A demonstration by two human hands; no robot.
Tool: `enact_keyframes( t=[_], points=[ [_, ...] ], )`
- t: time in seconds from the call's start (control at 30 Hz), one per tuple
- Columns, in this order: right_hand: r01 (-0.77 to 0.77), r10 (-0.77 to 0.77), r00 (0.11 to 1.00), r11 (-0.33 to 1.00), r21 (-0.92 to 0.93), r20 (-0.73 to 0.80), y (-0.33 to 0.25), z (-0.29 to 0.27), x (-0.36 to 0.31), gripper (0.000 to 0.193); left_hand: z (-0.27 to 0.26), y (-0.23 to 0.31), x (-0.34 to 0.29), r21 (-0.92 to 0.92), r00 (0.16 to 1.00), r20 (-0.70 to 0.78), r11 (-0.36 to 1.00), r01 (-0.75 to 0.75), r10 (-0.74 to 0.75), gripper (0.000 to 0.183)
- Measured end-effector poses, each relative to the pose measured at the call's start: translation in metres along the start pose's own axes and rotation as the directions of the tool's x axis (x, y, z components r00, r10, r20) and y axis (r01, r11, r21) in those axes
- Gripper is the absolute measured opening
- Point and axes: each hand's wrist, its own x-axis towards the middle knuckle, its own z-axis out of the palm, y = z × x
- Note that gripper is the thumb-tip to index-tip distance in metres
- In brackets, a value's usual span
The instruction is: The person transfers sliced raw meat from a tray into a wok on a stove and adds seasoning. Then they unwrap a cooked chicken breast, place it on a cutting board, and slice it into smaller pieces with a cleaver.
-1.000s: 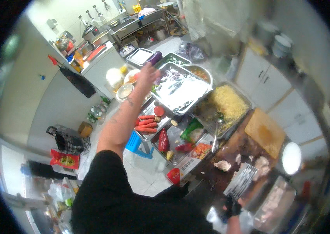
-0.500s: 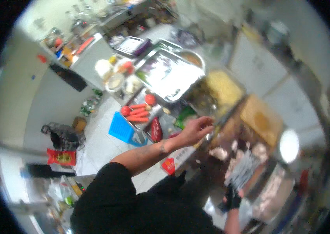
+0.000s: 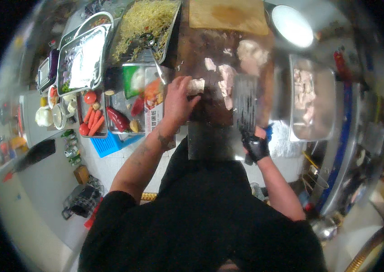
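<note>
My right hand [image 3: 256,146], in a black glove, grips a cleaver [image 3: 246,97] by its handle. The broad metal blade points away from me over the dark cutting board [image 3: 210,43]. At the board's left edge, my bare left hand [image 3: 179,100] has its fingers and thumb around a small piece of pale meat [image 3: 196,85]. Between the hands lie several strips of meat [image 3: 226,79]. A larger lump of pale meat [image 3: 251,52] sits beyond the blade's tip.
Right of the board stands a metal tray [image 3: 315,115] with meat pieces. A yellowish board [image 3: 228,16] and a white plate [image 3: 292,26] lie at the back. On the left are a tray of shredded food [image 3: 146,22] with a ladle [image 3: 147,41], carrots [image 3: 94,119] and a long box [image 3: 154,115].
My view has swung round to face the board. My left hand has come down from the air onto the meat at the board's left edge; the cleaver stays in my right hand.
</note>
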Motion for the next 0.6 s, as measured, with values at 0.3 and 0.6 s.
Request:
enact_keyframes(
  t=[0.3,0.6],
  points=[
    [-0.124,0.127,0.984,0.992,-0.036,0.127,-0.002,0.007,0.01,0.019,0.007,-0.036,0.047,-0.203,0.952,0.205,0.961,-0.185,0.227,0.054],
    [0.246,-0.227,0.967,0.949,-0.198,0.113,-0.048,0.024,0.055,0.029,0.003,-0.017,0.026,-0.106,0.935,0.012,0.93,-0.351,0.354,0.041]
  ],
)
